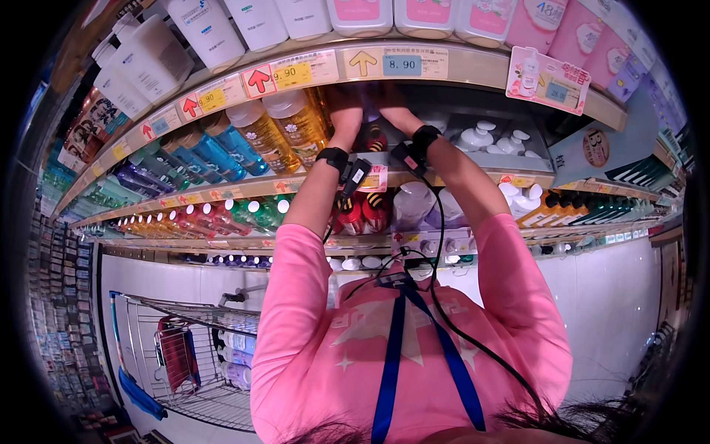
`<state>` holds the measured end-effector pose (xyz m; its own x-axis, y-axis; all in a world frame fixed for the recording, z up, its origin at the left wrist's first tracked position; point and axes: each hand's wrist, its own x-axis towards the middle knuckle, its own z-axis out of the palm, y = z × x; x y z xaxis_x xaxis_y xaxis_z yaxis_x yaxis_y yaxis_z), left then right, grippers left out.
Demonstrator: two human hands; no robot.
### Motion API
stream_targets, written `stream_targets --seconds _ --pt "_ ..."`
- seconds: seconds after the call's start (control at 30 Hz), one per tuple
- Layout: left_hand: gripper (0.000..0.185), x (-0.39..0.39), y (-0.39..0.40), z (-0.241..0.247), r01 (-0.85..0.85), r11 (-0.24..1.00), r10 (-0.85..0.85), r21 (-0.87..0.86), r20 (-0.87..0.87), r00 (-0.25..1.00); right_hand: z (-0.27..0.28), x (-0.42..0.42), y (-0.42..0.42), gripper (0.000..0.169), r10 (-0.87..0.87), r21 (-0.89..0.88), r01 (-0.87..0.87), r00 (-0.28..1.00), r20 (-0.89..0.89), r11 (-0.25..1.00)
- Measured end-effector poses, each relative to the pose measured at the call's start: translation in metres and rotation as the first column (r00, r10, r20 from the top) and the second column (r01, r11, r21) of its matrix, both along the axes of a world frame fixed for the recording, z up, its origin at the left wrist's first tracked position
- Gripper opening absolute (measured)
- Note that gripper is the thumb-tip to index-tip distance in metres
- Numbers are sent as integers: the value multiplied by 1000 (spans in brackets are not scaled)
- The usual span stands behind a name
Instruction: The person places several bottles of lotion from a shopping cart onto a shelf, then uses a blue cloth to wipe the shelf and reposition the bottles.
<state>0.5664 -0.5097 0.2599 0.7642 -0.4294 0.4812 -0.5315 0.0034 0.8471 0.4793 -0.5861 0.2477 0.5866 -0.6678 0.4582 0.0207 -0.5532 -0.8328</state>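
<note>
Both of my arms reach into a store shelf beneath a price rail. My left hand [345, 114] is beside the bottles of amber liquid [294, 130], its fingers lost in the shadow of the shelf. My right hand [395, 111] is a short way to the right, its fingers also in the dark. A faint purplish shape lies between the hands, too dim to name. Just below it shows a red bottle with a black-and-yellow striped top [377, 137]. White pump bottles [476, 136] stand right of my right wrist. Whether either hand holds anything is hidden.
The upper shelf's price rail [327, 65] crosses above my hands, with white and pink bottles over it. Lower shelves carry more bottles, including red ones [350, 215]. A wire shopping cart [205, 355] with bottles stands at lower left. Cables hang from my wrist devices.
</note>
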Motion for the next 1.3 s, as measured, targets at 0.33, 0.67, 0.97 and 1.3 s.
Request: stream_targets --seconds 0.33,0.67,0.97,1.3 --pt "56 -93 52 26 -132 964 129 230 28 991 25 -105 27 46 -113 85 131 976 -189 988" --pt "50 -187 224 19 -276 959 282 61 -185 941 19 -160 154 39 336 180 -316 938 -89 931" --pt "56 -167 484 -44 -724 618 786 308 -278 553 -57 -49 405 46 796 316 -731 538 -278 605" --pt "74 -116 749 -211 -679 336 907 653 -419 46 -238 61 704 60 852 443 -863 -27 -522 244"
